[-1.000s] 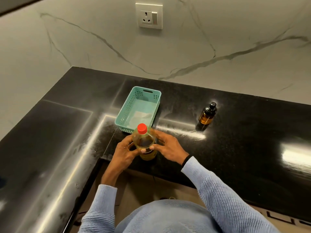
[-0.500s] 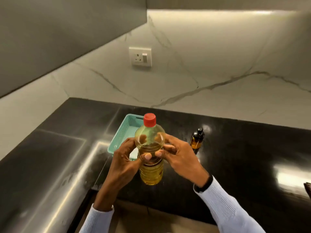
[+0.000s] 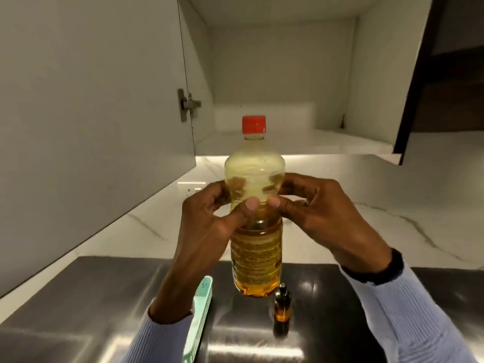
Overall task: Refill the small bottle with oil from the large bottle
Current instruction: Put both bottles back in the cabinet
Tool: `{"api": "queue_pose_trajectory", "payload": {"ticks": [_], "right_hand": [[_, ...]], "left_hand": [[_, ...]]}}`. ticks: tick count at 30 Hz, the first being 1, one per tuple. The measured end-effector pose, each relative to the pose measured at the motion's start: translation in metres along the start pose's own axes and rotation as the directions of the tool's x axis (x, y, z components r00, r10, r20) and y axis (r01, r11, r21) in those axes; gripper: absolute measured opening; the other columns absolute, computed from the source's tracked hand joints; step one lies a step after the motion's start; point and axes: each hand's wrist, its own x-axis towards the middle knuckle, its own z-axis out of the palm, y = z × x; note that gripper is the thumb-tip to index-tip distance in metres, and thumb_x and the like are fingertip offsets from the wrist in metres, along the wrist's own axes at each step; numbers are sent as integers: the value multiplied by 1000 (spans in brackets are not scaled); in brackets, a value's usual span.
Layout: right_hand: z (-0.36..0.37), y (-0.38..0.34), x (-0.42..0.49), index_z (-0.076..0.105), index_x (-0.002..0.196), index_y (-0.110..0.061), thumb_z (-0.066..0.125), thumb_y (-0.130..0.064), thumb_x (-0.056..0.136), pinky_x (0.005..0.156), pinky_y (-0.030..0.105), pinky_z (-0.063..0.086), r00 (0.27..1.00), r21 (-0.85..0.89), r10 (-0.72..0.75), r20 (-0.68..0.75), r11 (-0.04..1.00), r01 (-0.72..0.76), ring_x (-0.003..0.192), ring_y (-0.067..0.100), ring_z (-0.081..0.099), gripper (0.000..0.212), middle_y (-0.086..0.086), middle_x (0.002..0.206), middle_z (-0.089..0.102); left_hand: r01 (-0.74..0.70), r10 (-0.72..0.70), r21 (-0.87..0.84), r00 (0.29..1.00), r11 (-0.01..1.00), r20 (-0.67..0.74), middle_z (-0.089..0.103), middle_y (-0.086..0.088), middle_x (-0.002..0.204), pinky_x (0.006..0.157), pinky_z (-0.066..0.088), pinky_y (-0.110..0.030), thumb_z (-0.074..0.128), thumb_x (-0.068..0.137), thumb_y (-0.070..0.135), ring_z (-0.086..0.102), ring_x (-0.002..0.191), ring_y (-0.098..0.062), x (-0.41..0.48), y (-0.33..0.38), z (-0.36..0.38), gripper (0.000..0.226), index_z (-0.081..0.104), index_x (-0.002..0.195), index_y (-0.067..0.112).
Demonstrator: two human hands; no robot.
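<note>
Large bottle (image 3: 255,247): upright, held clear of the counter (image 3: 340,297), red cap (image 3: 253,124) on. We grip its waist with left hand (image 3: 209,218) and right hand (image 3: 322,216), fingers curled round it and thumbs in front. Small bottle (image 3: 282,309) stands capped on the counter just below, its oil level seemingly low. We judge that pouring has not begun, since both caps are yet to come off. Open cupboard (image 3: 275,100) behind.
</note>
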Motion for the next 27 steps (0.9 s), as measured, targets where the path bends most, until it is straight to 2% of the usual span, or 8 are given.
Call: {"api": "queue_pose_trajectory", "payload": {"ticks": [2, 4, 7, 10, 14, 17, 21, 27], "right_hand": [[-16, -18, 10, 71, 118, -22, 71, -39, 75, 86, 27, 59, 1000, -25, -14, -20, 1000, 14, 90, 8, 73, 46, -7, 104, 76], [-29, -34, 22, 71, 117, -16, 71, -39, 74, 85, 33, 60, 999, -28, -22, -39, 999, 20, 94, 16, 73, 48, 2, 102, 76], [-47, -58, 41, 73, 107, -13, 71, -28, 81, 83, 39, 59, 999, 12, -11, -36, 1000, 12, 97, 30, 71, 30, 14, 101, 75], [-61, -78, 62, 71, 111, -6, 69, -31, 78, 85, 38, 60, 1000, 6, -14, -12, 1000, 14, 97, 30, 72, 41, 14, 105, 75], [-76, -95, 97, 70, 113, -9, 66, -27, 89, 84, 33, 61, 1000, -61, 2, -6, 998, -2, 97, 21, 73, 30, 7, 105, 75], [-82, -102, 127, 70, 114, -8, 67, -27, 90, 84, 33, 61, 999, -63, 27, -26, 998, -29, 97, 20, 73, 31, 6, 106, 75], [-83, -100, 166, 71, 114, -5, 70, -27, 88, 91, 41, 59, 996, -55, 81, -42, 995, -84, 100, 24, 72, 34, 7, 109, 75], [-85, -73, 217, 69, 116, -4, 70, -23, 90, 93, 44, 57, 986, -61, 158, -47, 985, -161, 107, 28, 69, 32, 9, 114, 73]], "left_hand": [[-31, 31, -21, 999, 999, 5, 77, 5, 101, 90, 57, -39, 75, 67, 52, 71, 99, -14, 17, 18, 4, 54, 74, 109, 19], [-52, 52, -34, 999, 998, 3, 77, 4, 97, 83, 57, -31, 80, 72, 41, 72, 93, -12, 34, 38, 9, 40, 75, 105, 18], [-57, 58, -52, 998, 997, 17, 77, 3, 92, 80, 55, -25, 77, 81, 27, 72, 90, -11, 63, 64, 12, 21, 77, 98, 16], [-73, 74, -26, 996, 997, 50, 78, 3, 88, 88, 56, -34, 77, 81, 31, 72, 90, -13, 95, 83, 13, 15, 78, 90, 19], [-119, 118, 3, 992, 993, 50, 77, 5, 86, 93, 56, -43, 76, 82, 33, 73, 89, -14, 135, 97, 15, 8, 76, 82, 25], [-125, 126, -13, 991, 992, 55, 77, 0, 91, 94, 56, -43, 75, 84, 34, 72, 92, -17, 165, 99, 14, 21, 77, 90, 14], [-82, 85, -43, 994, 996, 68, 77, -6, 96, 97, 53, -46, 77, 80, 37, 71, 98, -23, 205, 88, 16, 42, 74, 100, 0], [-26, 29, -27, 992, 999, 121, 77, -3, 96, 98, 53, -46, 79, 75, 40, 72, 97, -22, 255, 58, 26, 40, 76, 97, 7]]}}
